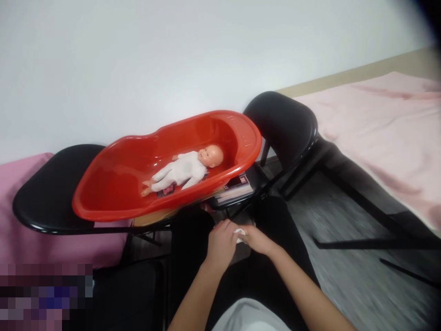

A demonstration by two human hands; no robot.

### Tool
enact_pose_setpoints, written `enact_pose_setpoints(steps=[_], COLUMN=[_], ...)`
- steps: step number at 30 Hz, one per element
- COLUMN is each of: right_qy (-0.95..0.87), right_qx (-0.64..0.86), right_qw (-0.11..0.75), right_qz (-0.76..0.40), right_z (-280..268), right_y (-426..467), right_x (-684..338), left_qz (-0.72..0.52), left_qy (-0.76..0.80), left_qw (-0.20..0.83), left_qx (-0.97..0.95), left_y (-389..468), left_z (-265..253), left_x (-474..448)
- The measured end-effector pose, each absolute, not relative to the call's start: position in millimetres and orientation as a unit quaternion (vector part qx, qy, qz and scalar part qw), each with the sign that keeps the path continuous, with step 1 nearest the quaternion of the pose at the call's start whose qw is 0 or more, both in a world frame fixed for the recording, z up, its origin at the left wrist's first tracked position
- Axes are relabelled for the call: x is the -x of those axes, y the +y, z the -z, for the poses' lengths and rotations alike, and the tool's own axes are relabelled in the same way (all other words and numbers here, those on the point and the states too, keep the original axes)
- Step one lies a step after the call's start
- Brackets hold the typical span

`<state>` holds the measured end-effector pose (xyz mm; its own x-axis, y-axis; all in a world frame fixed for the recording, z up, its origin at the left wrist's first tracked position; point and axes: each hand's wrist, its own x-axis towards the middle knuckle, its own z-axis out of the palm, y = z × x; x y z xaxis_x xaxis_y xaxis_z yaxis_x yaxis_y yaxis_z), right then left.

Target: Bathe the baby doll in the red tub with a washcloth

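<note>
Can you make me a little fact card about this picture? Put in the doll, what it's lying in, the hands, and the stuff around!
Doll: doll in white clothes, lying with its head toward the right end of the tub
Tub: red tub, wide and shiny
Hands: left hand and right hand, close together in front of the tub
Between the hands: small white thing; I can't tell what it is
Right of tub: black chair
Farther right: pale pink cloth
Floor: gray floor
</note>
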<state>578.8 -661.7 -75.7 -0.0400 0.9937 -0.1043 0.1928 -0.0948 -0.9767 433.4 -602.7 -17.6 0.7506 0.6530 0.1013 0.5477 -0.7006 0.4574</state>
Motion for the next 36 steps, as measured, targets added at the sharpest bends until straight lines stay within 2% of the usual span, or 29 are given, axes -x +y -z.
enact_pose_setpoints(steps=[4,9,14,18,21,28,36], right_qy=[-0.480,-0.351,-0.259,-0.156,-0.113,-0.109,-0.128], right_qx=[0.534,0.472,0.441,0.450,0.476,0.362,0.338], right_qw=[0.439,0.486,0.568,0.647,0.678,0.652,0.619], right_qz=[-0.541,-0.647,-0.645,-0.595,-0.549,-0.657,-0.697], right_z=[67,55,59,62,61,63,61], right_y=[-661,-664,-665,-662,-658,-658,-658], right_x=[-582,-587,-589,-593,-599,-597,-576], left_qz=[-0.180,-0.243,-0.230,-0.138,-0.127,-0.217,-0.207], left_qy=[0.369,0.462,0.475,0.456,0.450,0.478,0.476], left_qw=[0.251,0.392,0.507,0.485,0.458,0.539,0.573], left_qx=[-0.877,-0.758,-0.682,-0.733,-0.756,-0.659,-0.634], left_y=[-599,-596,-594,-597,-600,-598,-599], left_z=[15,10,9,14,15,9,10], left_x=[-428,-427,-429,-430,-431,-430,-435])
